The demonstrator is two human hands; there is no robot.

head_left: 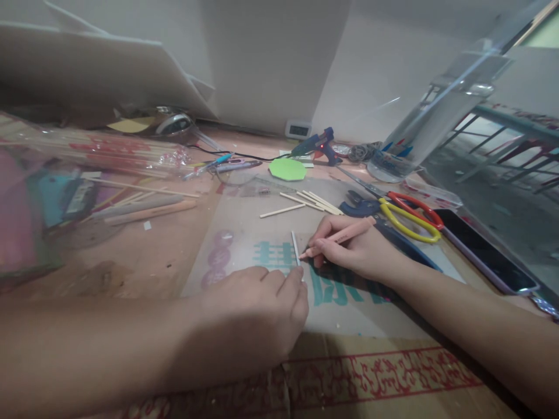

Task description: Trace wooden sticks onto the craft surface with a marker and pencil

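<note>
Tabletop (148, 256), red-printed cardboard (379, 372) along bottom edge. Left hand (262, 308), lower centre: fingers closed on thin pale stick (296, 247), frame centre. Right hand (349, 256): fingers clamped around orange marker (349, 233), tip at stick. Beyond: loose sticks (314, 203); glue gun (322, 142), upper centre.

Hands: two are showing, one left hand (266, 305) and one right hand (356, 247).
Held marker (356, 228): one is resting in the right fingers.
Held stick (296, 247): one is standing out from the left fingers.
Short pale sticks (318, 203): at least four are lying loose; overlap is hiding the exact total.
Pen-shaped things (137, 206): two are lying at the left, blurred.
Purple circles (219, 256): at least three are running in a row.
Scissors (384, 205): one pair is lying.
Blue cutters (364, 206): one pair is lying.
Phone (484, 250): one is lying.
Glue gun (312, 145): one is showing.
Green paper (287, 169): one piece is lying flat.
Clear cylinder (413, 131): one is standing.
</note>
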